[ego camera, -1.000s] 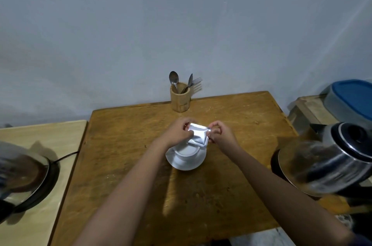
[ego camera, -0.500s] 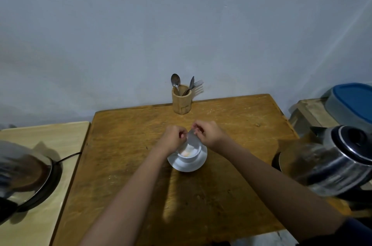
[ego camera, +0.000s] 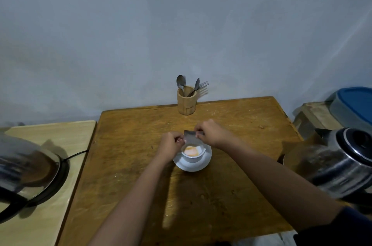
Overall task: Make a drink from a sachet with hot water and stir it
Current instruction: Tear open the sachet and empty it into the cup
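Note:
A white cup (ego camera: 192, 157) stands on a white saucer (ego camera: 203, 165) in the middle of the wooden table (ego camera: 141, 165). Pale orange powder lies inside the cup. Just above the cup's far rim hangs a silver sachet (ego camera: 190, 138), held upended between both hands. My left hand (ego camera: 170, 145) pinches its left edge and my right hand (ego camera: 211, 133) pinches its right top corner. A steel kettle (ego camera: 338, 163) sits at the table's right edge. A spoon (ego camera: 180, 82) stands in the wooden holder (ego camera: 186, 102) at the table's back edge.
A second steel kettle (ego camera: 24, 173) on a black base with a cord sits on the lighter side table (ego camera: 50, 215) at left. The holder also contains a knife and a fork. A blue-lidded container (ego camera: 354, 102) rests on a wooden stand at far right, by the wall.
The sachet went from lying flat across the cup to being upended over it. Powder now shows in the cup. Both hands have shifted slightly back and up.

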Tool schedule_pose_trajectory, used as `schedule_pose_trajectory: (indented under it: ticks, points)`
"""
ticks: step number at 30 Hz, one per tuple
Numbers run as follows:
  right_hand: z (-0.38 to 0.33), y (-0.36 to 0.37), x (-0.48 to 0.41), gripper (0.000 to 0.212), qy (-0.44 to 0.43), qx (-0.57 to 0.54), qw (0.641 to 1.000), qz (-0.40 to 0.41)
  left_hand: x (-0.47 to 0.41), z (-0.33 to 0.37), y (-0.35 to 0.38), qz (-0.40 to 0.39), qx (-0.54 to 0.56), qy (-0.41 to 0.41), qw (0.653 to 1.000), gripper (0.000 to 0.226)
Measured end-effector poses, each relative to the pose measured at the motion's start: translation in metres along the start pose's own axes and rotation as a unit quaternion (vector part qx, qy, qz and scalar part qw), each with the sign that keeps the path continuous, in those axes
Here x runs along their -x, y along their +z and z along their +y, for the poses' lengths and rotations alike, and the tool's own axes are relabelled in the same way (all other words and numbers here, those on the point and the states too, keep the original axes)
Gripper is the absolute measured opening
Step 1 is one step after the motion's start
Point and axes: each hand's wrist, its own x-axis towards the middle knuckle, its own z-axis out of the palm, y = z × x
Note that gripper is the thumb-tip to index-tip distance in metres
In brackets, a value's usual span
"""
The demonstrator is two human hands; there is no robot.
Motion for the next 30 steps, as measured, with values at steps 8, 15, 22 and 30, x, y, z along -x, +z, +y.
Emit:
schedule_pose_trajectory:
  ticks: [8, 15, 22, 30]
  points:
    - [-0.01, -0.003, 0.0, 0.017, -0.002, 0.057, 0.998, -0.002, -0.003, 0.01, -0.015, -0.067, -0.041, 0.047, 0.996, 0.022]
    - [-0.014, -0.007, 0.002, 0.019, 0.009, 0.05, 0.999, -0.012, -0.002, 0.015, -0.018, -0.057, -0.058, 0.059, 0.995, 0.015]
    - [-0.015, -0.01, 0.003, 0.013, 0.019, 0.043, 0.999, -0.003, -0.003, 0.014, -0.012, -0.058, -0.049, 0.057, 0.995, 0.024]
    - [-0.008, -0.01, 0.003, 0.015, 0.019, 0.022, 1.0, 0.003, -0.007, 0.01, -0.014, -0.047, -0.021, 0.059, 0.997, 0.022]
